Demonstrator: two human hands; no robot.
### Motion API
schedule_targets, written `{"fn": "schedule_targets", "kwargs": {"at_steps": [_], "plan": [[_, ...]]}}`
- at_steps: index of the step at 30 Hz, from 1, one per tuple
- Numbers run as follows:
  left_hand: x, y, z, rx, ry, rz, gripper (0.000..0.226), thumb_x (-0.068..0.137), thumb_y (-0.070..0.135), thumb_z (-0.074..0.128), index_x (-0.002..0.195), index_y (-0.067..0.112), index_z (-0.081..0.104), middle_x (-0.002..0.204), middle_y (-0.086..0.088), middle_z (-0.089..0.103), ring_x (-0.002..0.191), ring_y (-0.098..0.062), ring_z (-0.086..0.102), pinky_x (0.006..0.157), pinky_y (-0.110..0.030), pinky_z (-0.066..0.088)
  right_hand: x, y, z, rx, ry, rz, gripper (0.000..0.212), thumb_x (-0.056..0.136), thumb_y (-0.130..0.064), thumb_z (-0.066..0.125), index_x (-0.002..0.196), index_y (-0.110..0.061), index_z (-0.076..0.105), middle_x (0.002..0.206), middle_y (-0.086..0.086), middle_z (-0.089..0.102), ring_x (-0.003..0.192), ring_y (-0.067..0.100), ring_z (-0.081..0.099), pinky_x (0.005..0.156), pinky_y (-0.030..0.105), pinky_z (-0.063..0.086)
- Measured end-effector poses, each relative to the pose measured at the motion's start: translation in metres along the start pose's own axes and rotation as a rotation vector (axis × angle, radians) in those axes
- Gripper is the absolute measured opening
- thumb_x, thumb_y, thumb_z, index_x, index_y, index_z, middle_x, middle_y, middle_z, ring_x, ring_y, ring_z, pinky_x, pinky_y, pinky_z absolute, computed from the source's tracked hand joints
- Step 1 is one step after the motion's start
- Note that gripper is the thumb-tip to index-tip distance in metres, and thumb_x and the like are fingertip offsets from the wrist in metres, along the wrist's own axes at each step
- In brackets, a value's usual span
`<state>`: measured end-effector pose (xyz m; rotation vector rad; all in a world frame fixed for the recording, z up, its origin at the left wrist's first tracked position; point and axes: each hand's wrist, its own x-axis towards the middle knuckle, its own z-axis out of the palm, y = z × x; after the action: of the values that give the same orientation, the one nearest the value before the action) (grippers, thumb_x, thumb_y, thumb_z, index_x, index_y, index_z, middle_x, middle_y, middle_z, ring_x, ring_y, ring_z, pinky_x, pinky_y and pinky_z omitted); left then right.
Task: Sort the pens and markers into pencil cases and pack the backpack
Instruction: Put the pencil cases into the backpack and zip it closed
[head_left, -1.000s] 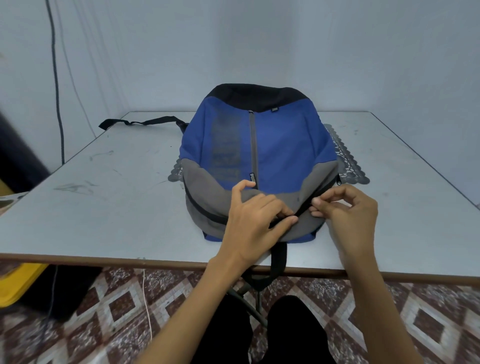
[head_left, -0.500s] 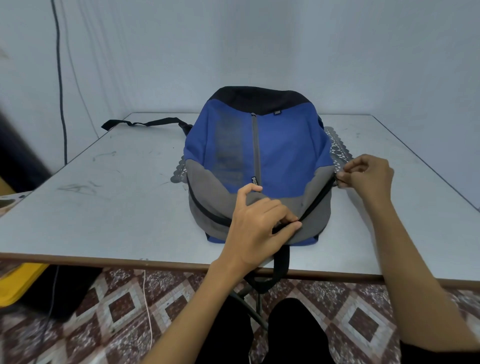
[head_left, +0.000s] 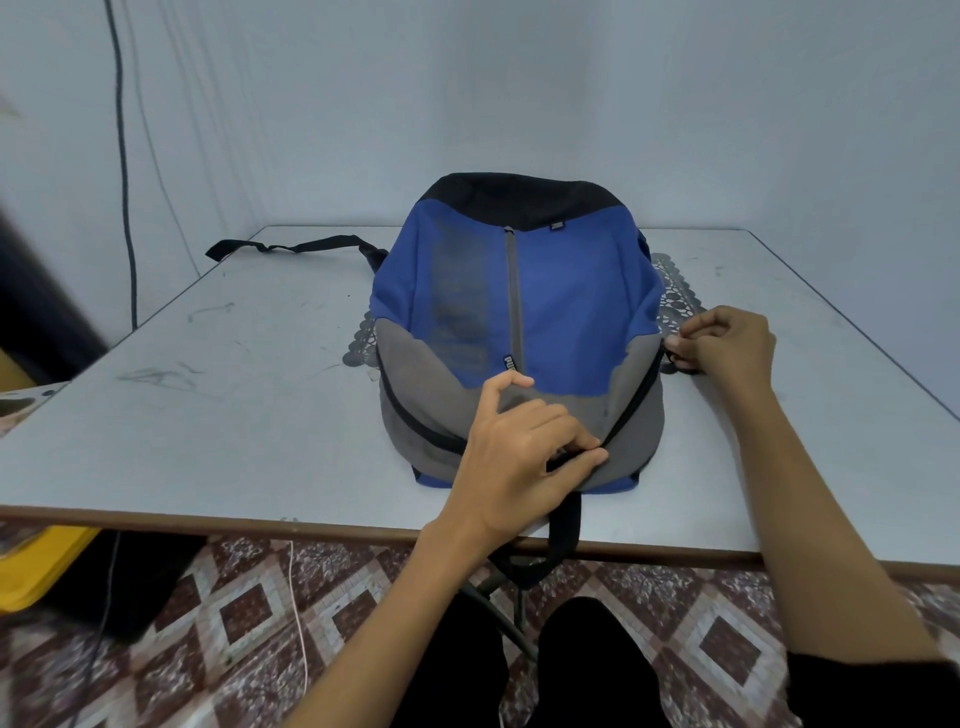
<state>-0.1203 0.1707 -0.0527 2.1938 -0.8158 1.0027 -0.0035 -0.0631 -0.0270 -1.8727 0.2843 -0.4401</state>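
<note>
Head view, nearest items first. Person's legs (head_left: 571, 670) in dark cloth stand over a patterned tile floor (head_left: 249, 623). A yellow bin (head_left: 36, 566) sits on the floor at left, partly under the table (head_left: 234, 426).

A black carry loop (head_left: 569, 525) from the backpack hangs over the table's near edge.

Left hand (head_left: 514, 467): placed on the near grey end of the backpack (head_left: 571, 301). Fingers are curled together and clamp the grey fabric at the zip line, with the thumb raised and resting on the cloth above.

Backpack: lies flat near the middle of the table, top end toward the person. It is blue in the body, grey at the near end and black at the far end. A grey centre zip runs lengthwise. The main zip (head_left: 636, 397) shows as a dark line running from the left hand up the right side to the right hand.

Right hand (head_left: 732, 343): at the backpack's right flank, resting low by the table. Fingers are bunched and pinch a small dark pull (head_left: 675, 361) at the zip's end; its detail is too small to confirm.

A perforated mat (head_left: 675, 291) lies under the backpack, showing on both sides.

One black strap (head_left: 291, 247) trails along the far left of the table. A dark cable (head_left: 123, 156) hangs down the wall behind.
</note>
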Motion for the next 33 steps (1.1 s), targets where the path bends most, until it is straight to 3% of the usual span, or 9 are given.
{"fn": "schedule_targets", "kwargs": {"at_steps": [7, 10, 12, 16, 20, 23, 26, 30, 33], "plan": [[0.000, -0.002, -0.002, 0.003, -0.010, -0.012, 0.014, 0.087, 0.028, 0.072, 0.078, 0.018, 0.070, 0.068, 0.012, 0.060, 0.067, -0.004, 0.052, 0.098, -0.040, 0.038, -0.004, 0.001, 0.000, 0.004, -0.034, -0.061, 0.009, 0.083, -0.001, 0.067, 0.090, -0.006, 0.067, 0.078, 0.009, 0.066, 0.061, 0.016, 0.060, 0.057, 0.019, 0.055], [0.003, -0.003, -0.014, -0.102, -0.050, -0.039, 0.012, 0.091, 0.027, 0.067, 0.083, 0.018, 0.072, 0.077, 0.013, 0.065, 0.075, -0.005, 0.057, 0.090, -0.040, 0.042, -0.004, 0.002, 0.004, -0.027, -0.024, -0.117, 0.009, 0.089, -0.018, 0.063, 0.086, -0.012, 0.068, 0.074, -0.001, 0.063, 0.065, 0.015, 0.057, 0.067, 0.034, 0.054], [0.009, -0.010, -0.028, -0.137, -0.006, -0.117, 0.012, 0.092, 0.027, 0.066, 0.086, 0.019, 0.071, 0.083, 0.012, 0.067, 0.080, -0.010, 0.060, 0.081, -0.039, 0.046, -0.005, 0.002, 0.007, -0.022, -0.033, -0.098, 0.026, 0.090, -0.041, 0.060, 0.072, -0.021, 0.061, 0.068, -0.005, 0.058, 0.067, 0.014, 0.053, 0.071, 0.037, 0.048], [0.024, -0.063, -0.054, -0.068, 0.208, -0.558, 0.018, 0.083, 0.040, 0.059, 0.098, 0.032, 0.068, 0.099, 0.017, 0.064, 0.093, -0.020, 0.057, 0.084, -0.041, 0.049, -0.010, -0.002, 0.012, -0.076, -0.049, -0.052, 0.054, 0.087, -0.061, 0.055, 0.060, -0.017, 0.041, 0.065, -0.002, 0.046, 0.065, 0.016, 0.043, 0.068, 0.033, 0.036], [0.035, -0.128, -0.072, 0.019, 0.062, -1.041, 0.061, 0.086, 0.038, 0.068, 0.138, 0.015, 0.048, 0.141, -0.009, 0.049, 0.128, -0.030, 0.046, 0.107, -0.043, 0.039, -0.013, -0.002, 0.019, -0.206, -0.122, -0.093, 0.056, 0.084, -0.062, 0.058, 0.075, -0.007, 0.056, 0.070, -0.001, 0.054, 0.068, 0.016, 0.048, 0.065, 0.035, 0.035], [0.043, -0.139, -0.072, -0.284, -0.054, -1.273, 0.063, 0.083, 0.037, 0.072, 0.135, 0.008, 0.050, 0.134, -0.010, 0.056, 0.118, -0.026, 0.054, 0.101, -0.039, 0.045, -0.011, 0.001, 0.022, -0.221, -0.172, -0.151, 0.043, 0.081, -0.054, 0.063, 0.082, -0.011, 0.060, 0.075, -0.001, 0.059, 0.074, 0.020, 0.055, 0.069, 0.039, 0.041], [0.049, -0.142, -0.065, -0.325, -0.046, -1.269, 0.054, 0.065, 0.029, 0.065, 0.111, 0.001, 0.062, 0.107, -0.012, 0.064, 0.097, -0.026, 0.059, 0.090, -0.043, 0.050, -0.009, -0.002, 0.023, -0.124, -0.220, -0.147, 0.034, 0.073, -0.037, 0.064, 0.083, -0.004, 0.058, 0.075, 0.004, 0.059, 0.073, 0.021, 0.053, 0.070, 0.043, 0.045], [0.059, -0.134, -0.060, -0.470, 0.069, -1.250, 0.026, 0.089, -0.002, 0.042, 0.109, 0.007, 0.055, 0.091, -0.008, 0.061, 0.078, -0.019, 0.057, 0.064, -0.021, 0.049, -0.014, -0.011, 0.024, 0.181, -0.289, -0.066, 0.007, 0.081, -0.004, 0.055, 0.075, -0.008, 0.055, 0.071, 0.006, 0.054, 0.072, 0.019, 0.049, 0.068, 0.035, 0.042], [0.063, -0.131, -0.060, -0.583, 0.164, -1.234, 0.034, 0.095, -0.008, 0.034, 0.115, 0.009, 0.056, 0.088, 0.000, 0.063, 0.075, -0.012, 0.060, 0.056, -0.016, 0.052, -0.017, -0.018, 0.022, 0.424, -0.334, 0.039, 0.022, 0.084, 0.006, 0.048, 0.092, -0.008, 0.064, 0.086, 0.005, 0.066, 0.077, 0.017, 0.060, 0.068, 0.027, 0.051]]}}
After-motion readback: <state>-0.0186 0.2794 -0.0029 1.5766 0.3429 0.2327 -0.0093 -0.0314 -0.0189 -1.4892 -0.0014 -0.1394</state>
